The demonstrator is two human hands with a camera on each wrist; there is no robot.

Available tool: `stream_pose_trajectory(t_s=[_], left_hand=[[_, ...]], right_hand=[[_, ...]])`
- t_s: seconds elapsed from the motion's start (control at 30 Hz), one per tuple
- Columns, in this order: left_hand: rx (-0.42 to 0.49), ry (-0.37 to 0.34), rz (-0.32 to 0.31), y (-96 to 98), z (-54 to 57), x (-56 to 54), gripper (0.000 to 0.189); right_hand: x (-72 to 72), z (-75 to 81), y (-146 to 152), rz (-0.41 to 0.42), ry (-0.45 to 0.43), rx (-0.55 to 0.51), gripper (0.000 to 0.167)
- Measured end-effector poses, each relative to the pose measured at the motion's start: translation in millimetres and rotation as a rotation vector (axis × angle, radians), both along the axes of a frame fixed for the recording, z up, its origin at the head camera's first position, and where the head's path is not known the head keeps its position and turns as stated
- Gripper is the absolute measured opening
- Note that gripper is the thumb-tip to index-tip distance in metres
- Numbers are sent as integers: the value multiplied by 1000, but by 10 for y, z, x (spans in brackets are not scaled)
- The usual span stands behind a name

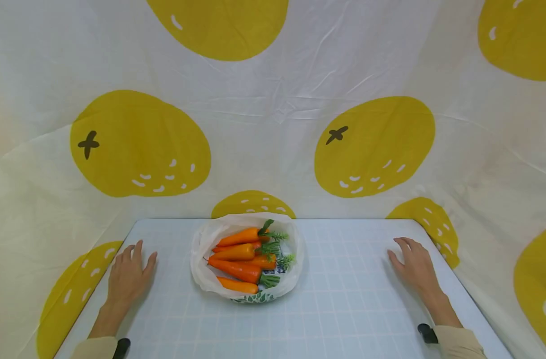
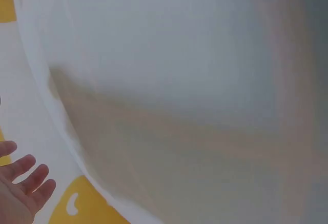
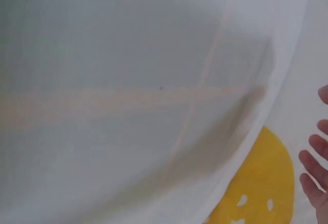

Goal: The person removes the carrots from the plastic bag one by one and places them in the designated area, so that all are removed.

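Observation:
In the head view, a white plastic bag (image 1: 201, 271) with its mouth spread wide sits left of the table's middle, near the back edge. Inside it lie several orange carrots (image 1: 239, 269) with green tops, most of them pointing left. My left hand (image 1: 128, 279) is at the table's left side, apart from the bag, fingers spread and holding nothing. Over at the right side, my right hand (image 1: 415, 264) is likewise away from the bag, its fingers relaxed and nothing in them. Both wrist views show fingers only at their outer edges.
The table (image 1: 344, 299) has a pale blue checked surface. Behind it and along both sides hangs a white cloth (image 1: 264, 149) printed with large yellow fruit shapes. Dark bands (image 1: 427, 333) circle both wrists near the beige sleeves.

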State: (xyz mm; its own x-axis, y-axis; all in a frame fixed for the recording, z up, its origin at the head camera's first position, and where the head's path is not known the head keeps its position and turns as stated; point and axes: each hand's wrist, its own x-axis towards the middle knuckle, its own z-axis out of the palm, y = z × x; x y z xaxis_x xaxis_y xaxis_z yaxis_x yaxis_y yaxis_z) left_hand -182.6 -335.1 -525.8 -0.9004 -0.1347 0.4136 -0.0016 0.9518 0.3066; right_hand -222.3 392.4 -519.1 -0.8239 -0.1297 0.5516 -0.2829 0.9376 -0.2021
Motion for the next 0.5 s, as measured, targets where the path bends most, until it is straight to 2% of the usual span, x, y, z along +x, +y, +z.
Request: stream_pose_trajectory(t_s=[0.23,0.5], left_hand=[[85,-24,42,112,46,47,54],[206,-36,36,236,97,113,54]], right_hand=[[22,37,-111,17,62,-36,34],[61,57,-253,71,104,-117,32]])
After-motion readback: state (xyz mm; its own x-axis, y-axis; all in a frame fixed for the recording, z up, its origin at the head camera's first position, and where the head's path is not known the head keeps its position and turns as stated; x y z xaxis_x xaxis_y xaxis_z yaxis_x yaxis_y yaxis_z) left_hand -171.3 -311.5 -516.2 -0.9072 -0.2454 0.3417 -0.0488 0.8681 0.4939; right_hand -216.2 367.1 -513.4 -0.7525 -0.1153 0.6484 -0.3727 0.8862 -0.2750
